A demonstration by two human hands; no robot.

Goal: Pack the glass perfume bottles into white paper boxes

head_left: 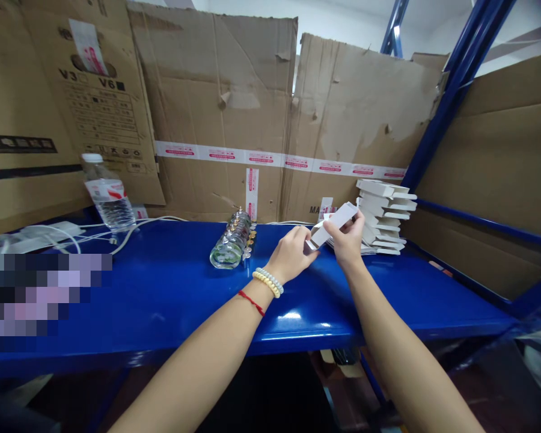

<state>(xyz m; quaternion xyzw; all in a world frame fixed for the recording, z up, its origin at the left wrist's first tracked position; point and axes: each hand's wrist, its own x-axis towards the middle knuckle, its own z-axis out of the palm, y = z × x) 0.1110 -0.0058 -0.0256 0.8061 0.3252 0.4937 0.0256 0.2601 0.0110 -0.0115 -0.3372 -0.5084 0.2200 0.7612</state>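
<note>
1. We have the white box [338, 224] in both hands, raised over the counter [162, 300] and tilted, its nearer end low on the left.
2. Our right hand [349, 236] grips its upper part, thumb on the broad face and fingers wrapped round behind. A firm but light hold seems best here, since thin card would likely dent under a hard squeeze.
3. Our left hand [293, 251] is curled at the lower end and looks to be pinching the edge there (the fingertips are partly hidden, so we cannot tell exactly which flap they touch). To work that end well, we would square the walls first, then guide the flaps along their creases without forcing them.
4. The box itself is long, narrow and plain white, with straight edges; its lower end shows a darker opening. We can make out no print on it.
5. Just beyond the right hand, similar white cartons [385, 218] stand in a somewhat uneven stack; keeping our right elbow and wrist clear of it would be prudent.
6. Left of our hands, clear glass bottles [229, 240] stand in a row, with small gold-coloured pieces [251, 239] alongside. Farther left is a water bottle [109, 195], before the cardboard [216, 108] backing.
</note>
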